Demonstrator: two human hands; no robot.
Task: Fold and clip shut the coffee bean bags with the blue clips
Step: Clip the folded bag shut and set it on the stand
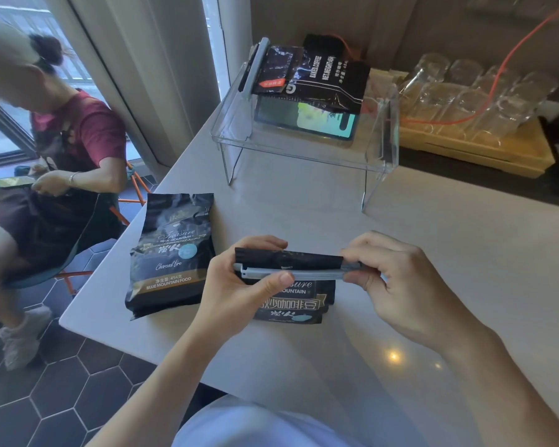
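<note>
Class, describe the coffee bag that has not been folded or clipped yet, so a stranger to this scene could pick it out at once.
Start at the pale table with a clear stand at its far end. Near the table's left edge, left of the two hands, lies a black bag. Unlike the bag on the stand and the held bag, it has no clip and lies flat, unfolded.

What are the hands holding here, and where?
Both hold the blue clip across the bag's folded top: left hand at its left end, right hand at its right end.
</note>
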